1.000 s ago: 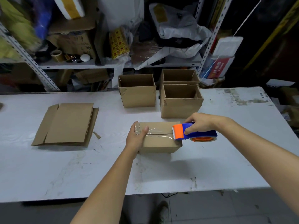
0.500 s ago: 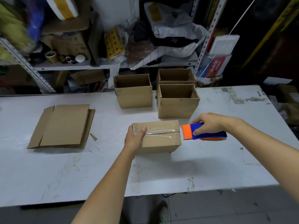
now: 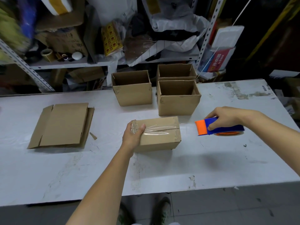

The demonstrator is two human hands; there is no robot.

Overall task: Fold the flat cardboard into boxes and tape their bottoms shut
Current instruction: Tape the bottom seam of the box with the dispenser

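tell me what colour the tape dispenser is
The tape dispenser is blue with an orange front; head view.

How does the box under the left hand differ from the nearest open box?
The taped box lies closed side up, clear tape along its seam; the open box stands mouth up. The left hand grips the taped box; the open box stands untouched. Both are brown cardboard on the white table.

Bright glare on the white table [image 3: 227, 159], dim shelves [image 3: 68, 65], motion blur upper left.
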